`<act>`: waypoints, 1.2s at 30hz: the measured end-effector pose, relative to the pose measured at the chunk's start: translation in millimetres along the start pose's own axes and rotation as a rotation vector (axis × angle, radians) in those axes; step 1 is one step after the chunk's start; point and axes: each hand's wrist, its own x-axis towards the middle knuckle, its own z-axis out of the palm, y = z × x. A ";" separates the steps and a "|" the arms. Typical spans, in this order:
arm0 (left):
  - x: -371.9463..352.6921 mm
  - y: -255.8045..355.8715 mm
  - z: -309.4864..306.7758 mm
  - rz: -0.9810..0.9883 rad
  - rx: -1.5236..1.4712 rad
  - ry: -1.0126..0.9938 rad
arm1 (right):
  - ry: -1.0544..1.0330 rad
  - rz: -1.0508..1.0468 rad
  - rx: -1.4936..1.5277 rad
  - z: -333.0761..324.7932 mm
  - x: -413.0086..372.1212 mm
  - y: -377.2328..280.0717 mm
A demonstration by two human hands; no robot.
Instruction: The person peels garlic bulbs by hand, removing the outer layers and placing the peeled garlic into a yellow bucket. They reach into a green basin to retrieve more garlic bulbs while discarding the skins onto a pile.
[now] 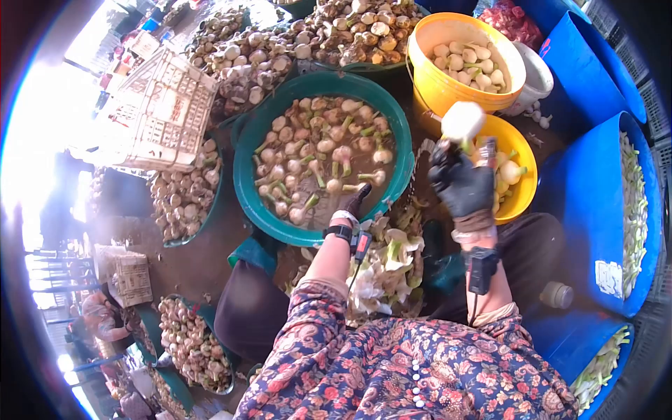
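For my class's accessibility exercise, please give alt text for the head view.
A gloved right hand holds a white bulb by a yellow bucket, while the gloved left hand reaches over a green tub of bulbs in murky water.

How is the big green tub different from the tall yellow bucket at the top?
The green tub is wider; the upper yellow bucket is narrower. The tub's bulbs sit in brown water and look dirtier, while the bucket's bulbs look cleaner and whiter. Both are round and hold bulbs.
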 end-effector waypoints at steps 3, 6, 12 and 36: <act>75.6 -67.0 44.0 0.337 -0.092 -0.023 | 0.197 -0.094 -0.417 17.1 3.7 -11.2; 34.4 -14.9 33.0 0.178 -0.562 -0.095 | 0.338 -0.149 -1.219 -61.2 5.8 13.4; -130.8 80.4 -21.6 0.426 -0.086 0.015 | 0.327 -0.387 -2.310 -83.0 1.0 75.1; -219.2 70.1 -17.4 0.762 0.065 0.336 | -0.140 0.206 -1.482 -83.5 -51.4 78.8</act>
